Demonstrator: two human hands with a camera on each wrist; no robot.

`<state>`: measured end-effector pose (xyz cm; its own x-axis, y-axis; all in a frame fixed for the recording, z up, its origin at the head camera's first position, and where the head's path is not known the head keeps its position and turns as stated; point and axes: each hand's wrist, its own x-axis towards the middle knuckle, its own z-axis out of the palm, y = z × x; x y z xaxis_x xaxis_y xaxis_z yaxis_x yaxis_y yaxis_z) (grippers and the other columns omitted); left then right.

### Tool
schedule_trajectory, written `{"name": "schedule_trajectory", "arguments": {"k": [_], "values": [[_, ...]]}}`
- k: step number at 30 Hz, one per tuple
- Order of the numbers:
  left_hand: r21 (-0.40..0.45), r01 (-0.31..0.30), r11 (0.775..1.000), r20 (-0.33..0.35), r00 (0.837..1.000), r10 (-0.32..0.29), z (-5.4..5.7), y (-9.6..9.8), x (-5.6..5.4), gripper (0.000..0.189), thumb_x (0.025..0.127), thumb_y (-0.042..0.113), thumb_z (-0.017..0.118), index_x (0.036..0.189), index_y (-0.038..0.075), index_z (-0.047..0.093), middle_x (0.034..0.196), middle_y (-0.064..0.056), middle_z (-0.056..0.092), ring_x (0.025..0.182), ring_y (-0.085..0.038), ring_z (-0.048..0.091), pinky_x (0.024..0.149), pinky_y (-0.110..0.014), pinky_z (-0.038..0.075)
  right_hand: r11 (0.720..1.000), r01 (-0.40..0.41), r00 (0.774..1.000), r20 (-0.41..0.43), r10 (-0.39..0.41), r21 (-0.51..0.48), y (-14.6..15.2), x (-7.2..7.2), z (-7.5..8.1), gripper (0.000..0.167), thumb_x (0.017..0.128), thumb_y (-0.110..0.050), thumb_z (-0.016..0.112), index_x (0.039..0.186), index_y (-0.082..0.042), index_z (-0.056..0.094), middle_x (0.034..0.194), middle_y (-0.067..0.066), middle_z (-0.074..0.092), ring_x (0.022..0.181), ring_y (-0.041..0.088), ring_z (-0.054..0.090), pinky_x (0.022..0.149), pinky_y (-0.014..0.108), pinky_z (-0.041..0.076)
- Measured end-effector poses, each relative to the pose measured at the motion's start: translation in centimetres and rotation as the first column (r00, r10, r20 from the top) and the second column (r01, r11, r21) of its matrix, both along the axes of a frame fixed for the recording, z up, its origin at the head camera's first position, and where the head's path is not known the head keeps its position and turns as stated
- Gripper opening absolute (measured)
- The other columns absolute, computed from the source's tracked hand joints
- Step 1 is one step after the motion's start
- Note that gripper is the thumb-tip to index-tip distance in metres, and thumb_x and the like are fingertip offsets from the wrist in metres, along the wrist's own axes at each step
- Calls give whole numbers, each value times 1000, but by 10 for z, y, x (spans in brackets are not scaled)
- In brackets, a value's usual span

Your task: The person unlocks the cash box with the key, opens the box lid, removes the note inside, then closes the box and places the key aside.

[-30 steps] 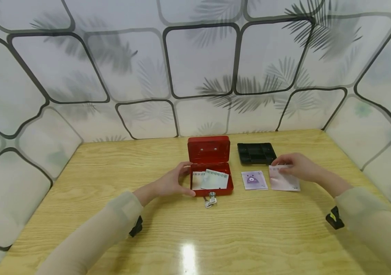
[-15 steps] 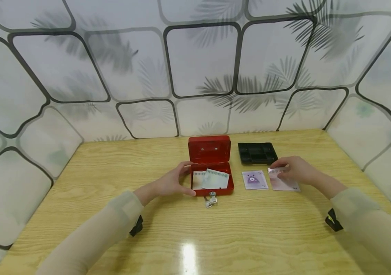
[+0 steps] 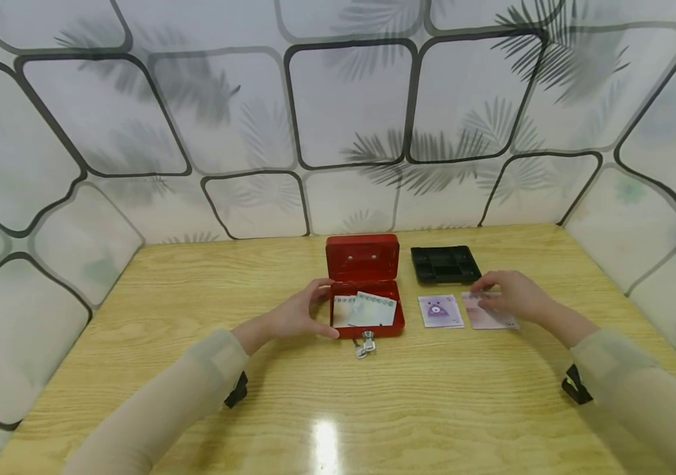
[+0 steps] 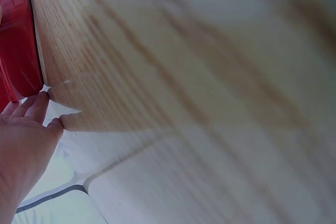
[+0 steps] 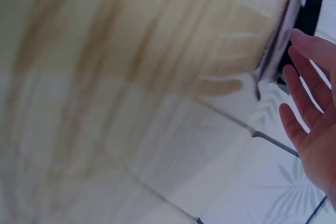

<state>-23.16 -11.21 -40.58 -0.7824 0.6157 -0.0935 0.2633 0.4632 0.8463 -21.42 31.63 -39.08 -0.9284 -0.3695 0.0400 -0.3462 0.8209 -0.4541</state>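
My left hand [image 3: 299, 313] holds the left side of an open red cash box [image 3: 399, 333], thumb at its front corner and fingers at the back. In the left wrist view, fingertips [image 4: 42, 97] meet the red wall. Two pale green banknotes [image 3: 376, 310] lie inside the box. A lock with keys [image 3: 368, 343] hangs at its front. My right hand [image 3: 513, 295] rests over the top of a pink banknote [image 3: 486, 318]. In the right wrist view its fingers [image 5: 294, 85] are spread and fairly straight, close to the edge of the notes. The fingertips are partly hidden in the head view.
A purple banknote with a one-eyed monster [image 3: 440, 311] lies between the box and the pink note. Behind it sits a black compartment tray [image 3: 445, 264]. The wooden table [image 3: 421, 409] meets patterned fabric walls [image 3: 344, 105] at the back and sides.
The pink note's far edge has come down and shifted slightly left, the right hand moving down with it. The left hand and the box have stayed in place.
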Motion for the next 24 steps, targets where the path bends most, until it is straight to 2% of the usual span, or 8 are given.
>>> {"name": "schedule_trajectory", "arguments": {"k": [6,14,19,24], "values": [[7,-5,1000,2,1000,5,-1,0,0,91,77,18,84,147,8,26,150,-16,37,140,-29,31,115,-50,15,996,-1,998,-65,-5,-91,-12,2,5,19,87,-9,73,105,-3,70,100,9,69,92,28,62,82,50,48],[-6,-7,1000,-1,1000,7,-1,1,0,92,77,19,84,147,9,26,151,-16,37,140,-29,31,115,-50,15,966,-63,997,-56,50,-249,-54,4,16,24,88,-8,73,110,0,68,105,12,69,94,25,64,84,42,52],[-6,-4,1000,-9,1000,4,0,0,1,91,78,20,84,146,9,26,151,-16,37,140,-29,31,115,-50,16,952,-140,989,-80,122,-274,-77,2,17,25,87,-9,74,109,0,68,104,10,70,94,22,64,86,43,52],[-2,2,1000,-10,1000,-2,0,0,1,91,78,19,84,146,8,25,151,-17,37,140,-29,31,115,-49,16,948,-164,986,-67,151,-273,-101,0,16,26,86,-10,75,110,-3,68,106,5,69,95,20,63,87,45,51]]}}
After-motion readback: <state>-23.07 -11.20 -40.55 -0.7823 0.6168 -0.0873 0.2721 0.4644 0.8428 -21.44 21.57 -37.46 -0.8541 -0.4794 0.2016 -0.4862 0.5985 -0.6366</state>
